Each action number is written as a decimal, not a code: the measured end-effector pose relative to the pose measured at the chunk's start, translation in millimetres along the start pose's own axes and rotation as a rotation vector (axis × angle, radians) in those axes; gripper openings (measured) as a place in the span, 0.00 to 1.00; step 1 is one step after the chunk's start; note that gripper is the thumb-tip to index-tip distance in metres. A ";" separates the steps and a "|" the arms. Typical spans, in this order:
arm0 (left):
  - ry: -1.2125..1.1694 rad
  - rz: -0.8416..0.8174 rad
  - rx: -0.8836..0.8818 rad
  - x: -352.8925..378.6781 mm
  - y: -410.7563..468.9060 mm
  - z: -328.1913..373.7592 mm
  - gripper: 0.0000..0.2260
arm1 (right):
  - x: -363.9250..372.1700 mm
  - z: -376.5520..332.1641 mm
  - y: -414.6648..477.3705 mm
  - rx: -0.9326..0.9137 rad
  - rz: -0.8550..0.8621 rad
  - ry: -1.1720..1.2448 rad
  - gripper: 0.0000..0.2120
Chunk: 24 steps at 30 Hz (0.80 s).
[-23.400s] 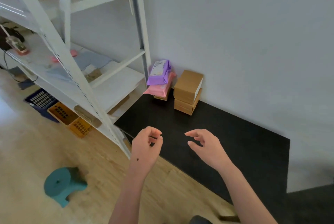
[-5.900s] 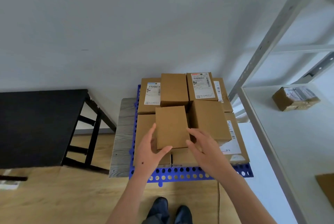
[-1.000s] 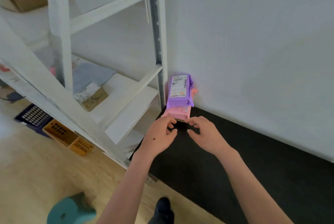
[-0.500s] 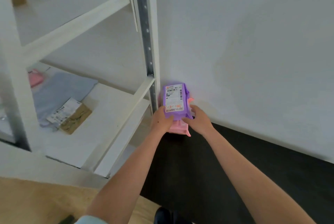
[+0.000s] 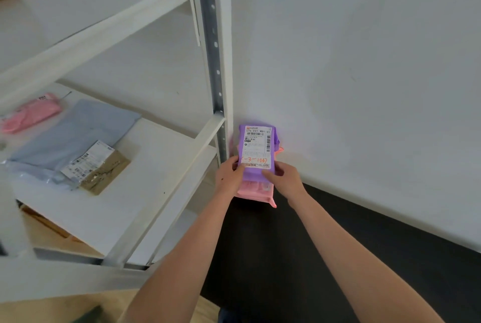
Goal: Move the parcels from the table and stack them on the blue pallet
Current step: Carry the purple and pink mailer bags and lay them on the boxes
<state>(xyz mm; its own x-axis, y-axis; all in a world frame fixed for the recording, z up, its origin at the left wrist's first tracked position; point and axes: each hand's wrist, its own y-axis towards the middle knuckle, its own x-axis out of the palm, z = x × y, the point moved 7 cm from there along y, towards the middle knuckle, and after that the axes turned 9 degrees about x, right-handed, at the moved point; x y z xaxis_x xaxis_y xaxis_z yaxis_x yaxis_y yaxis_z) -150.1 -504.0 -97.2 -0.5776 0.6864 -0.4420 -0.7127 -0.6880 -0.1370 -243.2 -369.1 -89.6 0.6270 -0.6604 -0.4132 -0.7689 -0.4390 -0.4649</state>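
Note:
A purple parcel (image 5: 257, 148) with a white shipping label lies on top of a pink parcel (image 5: 256, 190) in the far left corner of the black table (image 5: 312, 257), against the white wall. My left hand (image 5: 229, 175) grips the purple parcel's near left edge, thumb on top. My right hand (image 5: 285, 178) grips its near right edge, thumb on the label's lower rim. What lies under the pink parcel is hidden. The blue pallet is out of view.
A white metal shelving unit (image 5: 216, 62) stands right beside the table's left end, its upright post next to the parcels. On its shelf lie a grey bag (image 5: 75, 135), a brown labelled parcel (image 5: 99, 166) and a pink parcel (image 5: 31, 111). Wooden floor shows below.
I have leaned in closer to the table corner. Both hands, which hovered just short of the parcels a second ago, now hold the purple parcel's near end.

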 end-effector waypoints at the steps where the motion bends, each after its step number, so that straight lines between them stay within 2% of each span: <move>1: -0.035 0.001 0.008 -2.1 -3.3 3.7 0.13 | -1.8 0.2 -2.9 -0.009 0.000 0.016 0.16; 10: -0.186 0.045 0.153 -26.8 -40.9 46.5 0.13 | -37.0 -7.8 -43.7 -0.057 0.009 0.173 0.20; 16: -0.264 0.074 0.254 -43.1 -66.7 75.0 0.16 | -66.2 -27.5 -82.2 -0.110 -0.039 0.300 0.13; 24: -0.376 -0.035 0.326 -48.8 -101.5 109.3 0.16 | -96.2 -30.7 -134.5 -0.126 -0.051 0.445 0.18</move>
<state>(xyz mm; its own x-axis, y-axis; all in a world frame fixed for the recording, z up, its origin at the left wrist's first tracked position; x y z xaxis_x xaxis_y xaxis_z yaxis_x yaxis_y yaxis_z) -93.1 -441.8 35.2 -0.6122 0.7863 -0.0831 -0.7866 -0.5950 0.1648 -204.0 -265.2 36.7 0.5708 -0.8211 -0.0034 -0.7648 -0.5302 -0.3661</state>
